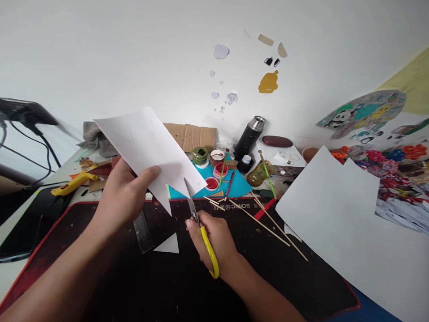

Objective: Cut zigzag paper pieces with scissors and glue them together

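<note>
Paper (154, 143) is held up over the far part of the mat (127, 290), left of centre, its long axis slanting from upper left down to lower right; the left hand (129, 192) is the nearer one and touches it, pinching the left long edge, thumb flat on the near face, the other fingers mostly hidden behind; the right hand (214, 237) sits below and to the right of the lower end, apart from the paper itself, curled round the yellow handle of the scissors (211, 252); the blades bridge that gap, pointing away from the person and slightly left, so they meet the lower short edge at an angle to the long axis rather than along it; one blade tip shows against the near face, but where the other lies, and how wide the blades stand, I cannot tell; just left of the blades the same edge bears a notch, with a pointed tongue beyond it; a white triangle (169, 245) lies on the mat between the hands, the ruler (143, 232) just to its left; sticks (259, 223) lie to the right of the right hand, and a large sheet (351, 223) farther right.
</note>
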The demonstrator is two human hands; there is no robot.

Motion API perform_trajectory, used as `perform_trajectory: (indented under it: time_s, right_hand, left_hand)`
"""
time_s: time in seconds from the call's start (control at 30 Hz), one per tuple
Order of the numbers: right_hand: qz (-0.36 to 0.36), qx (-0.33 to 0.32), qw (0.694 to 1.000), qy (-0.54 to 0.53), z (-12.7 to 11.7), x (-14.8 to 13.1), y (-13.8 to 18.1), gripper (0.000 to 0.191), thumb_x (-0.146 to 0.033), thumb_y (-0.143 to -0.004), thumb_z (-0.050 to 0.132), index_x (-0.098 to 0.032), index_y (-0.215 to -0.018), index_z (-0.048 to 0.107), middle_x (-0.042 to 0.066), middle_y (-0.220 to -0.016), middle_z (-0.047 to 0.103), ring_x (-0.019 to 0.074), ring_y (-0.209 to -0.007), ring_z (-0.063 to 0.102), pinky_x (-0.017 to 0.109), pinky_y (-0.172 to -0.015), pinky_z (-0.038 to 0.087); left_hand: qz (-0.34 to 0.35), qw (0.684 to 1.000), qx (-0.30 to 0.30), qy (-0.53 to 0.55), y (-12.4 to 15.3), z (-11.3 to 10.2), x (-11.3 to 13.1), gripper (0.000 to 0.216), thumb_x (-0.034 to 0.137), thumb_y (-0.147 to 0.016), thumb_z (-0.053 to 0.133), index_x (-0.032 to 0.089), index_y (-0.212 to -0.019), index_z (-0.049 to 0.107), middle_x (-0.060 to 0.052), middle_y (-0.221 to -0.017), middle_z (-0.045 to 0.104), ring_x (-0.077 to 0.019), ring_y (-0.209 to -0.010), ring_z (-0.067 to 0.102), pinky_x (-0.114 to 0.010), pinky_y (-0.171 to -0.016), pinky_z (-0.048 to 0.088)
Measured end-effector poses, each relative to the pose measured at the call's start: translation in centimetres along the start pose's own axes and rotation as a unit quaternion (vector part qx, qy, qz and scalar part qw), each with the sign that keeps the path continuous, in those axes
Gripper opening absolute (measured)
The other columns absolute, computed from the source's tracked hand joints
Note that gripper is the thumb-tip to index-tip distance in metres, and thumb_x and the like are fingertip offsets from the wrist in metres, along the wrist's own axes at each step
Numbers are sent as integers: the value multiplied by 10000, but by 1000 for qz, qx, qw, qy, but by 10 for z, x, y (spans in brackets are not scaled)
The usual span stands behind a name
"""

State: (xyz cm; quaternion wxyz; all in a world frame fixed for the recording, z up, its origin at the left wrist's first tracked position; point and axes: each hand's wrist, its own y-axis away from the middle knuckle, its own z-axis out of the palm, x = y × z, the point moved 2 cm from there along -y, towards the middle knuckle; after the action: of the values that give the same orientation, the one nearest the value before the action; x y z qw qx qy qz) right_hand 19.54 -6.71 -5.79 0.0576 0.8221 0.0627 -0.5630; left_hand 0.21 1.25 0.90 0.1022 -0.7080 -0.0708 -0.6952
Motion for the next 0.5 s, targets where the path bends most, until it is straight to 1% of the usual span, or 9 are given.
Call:
perform_trajectory:
  time_s: [0.13, 0.2, 0.27, 0.37, 0.5]
  right_hand:
    - [1, 2, 1000, -5, 0, 1, 0, 430, -445, -1021, 586, -259, -703, 365, -59, -581, 394, 118, -526, 359, 251, -500, 285]
    - [0, 6, 1000, -7, 0, 1, 0, 419, -446, -1023, 592, -257, -708, 390, -58, -576, 410, 117, -518, 380, 249, -499, 295]
    - [0, 2, 1000, -10, 0, 2, 0, 402, -460, -1030, 602, -253, -724, 444, -54, -561, 444, 121, -501, 437, 245, -498, 323]
    - [4, -15, 999, -28, 1, 6, 2, 361, -497, -1048, 616, -243, -795, 568, -49, -555, 518, 129, -474, 529, 235, -498, 387]
    - [13, -34, 997, -74, 4, 14, 3, 342, -545, -1039, 663, -224, -924, 690, -32, -614, 623, 141, -505, 636, 226, -538, 497]
  left_hand:
    - [-4, 1000, 1, 3, 0, 2, 2, 311, 347, -770, 827, 203, -1005, 683, -19, -783, 737, -189, -537, 636, -268, -430, 500]
    - [-6, 1000, -6, 8, 0, 2, 2, 308, 349, -776, 830, 207, -999, 672, -11, -766, 727, -185, -528, 633, -272, -436, 513]
    - [-6, 1000, -10, 14, 1, 2, 2, 315, 348, -776, 833, 208, -1002, 665, -4, -749, 718, -184, -522, 631, -274, -436, 520]
    - [-6, 1000, -5, 8, 1, 0, 2, 349, 352, -770, 834, 199, -1039, 674, -8, -763, 729, -189, -526, 637, -271, -424, 515]
    - [-4, 1000, -5, 3, 0, -1, 2, 382, 369, -762, 838, 194, -1063, 683, -18, -807, 746, -189, -535, 636, -274, -423, 519]
